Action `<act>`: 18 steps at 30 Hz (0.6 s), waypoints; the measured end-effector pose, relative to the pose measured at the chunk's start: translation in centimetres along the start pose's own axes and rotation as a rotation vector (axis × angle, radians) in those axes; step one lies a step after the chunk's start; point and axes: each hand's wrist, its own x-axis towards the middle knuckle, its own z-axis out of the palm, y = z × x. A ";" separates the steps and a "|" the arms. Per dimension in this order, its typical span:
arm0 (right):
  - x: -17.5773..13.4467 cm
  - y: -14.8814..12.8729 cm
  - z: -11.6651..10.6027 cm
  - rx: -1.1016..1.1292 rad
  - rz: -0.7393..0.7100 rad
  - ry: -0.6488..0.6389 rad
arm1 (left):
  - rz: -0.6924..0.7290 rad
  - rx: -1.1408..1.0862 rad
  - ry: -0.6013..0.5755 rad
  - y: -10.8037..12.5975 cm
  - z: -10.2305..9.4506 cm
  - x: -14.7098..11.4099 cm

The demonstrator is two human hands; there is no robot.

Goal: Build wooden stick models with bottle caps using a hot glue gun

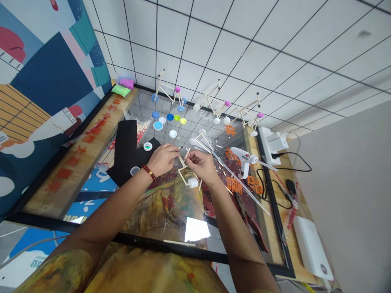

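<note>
Above the glass-topped bench, the left hand and right hand pinch a pale angular wooden-stick frame between their fingers from opposite sides, seemingly to steady it.

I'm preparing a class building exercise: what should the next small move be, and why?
Perhaps align the dark-tipped stick at the left hand with the stick frame at the right hand, since the three stick-and-cap models behind carry dark-tipped crossbars.

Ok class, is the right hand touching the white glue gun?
Apart. The head view shows a plain gap between the right hand and the white glue gun.
</note>
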 end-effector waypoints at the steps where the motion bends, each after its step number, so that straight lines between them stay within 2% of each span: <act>1: 0.0 0.0 -0.1 -0.006 -0.015 -0.003 | -0.001 0.000 -0.001 0.0 0.0 0.0; 10: -0.3 0.1 -0.5 -0.065 -0.068 -0.032 | -0.017 0.004 -0.024 0.1 -0.1 0.0; 18: -0.3 -0.7 -0.4 -0.093 -0.066 0.001 | -0.013 -0.007 -0.019 0.1 -0.2 0.0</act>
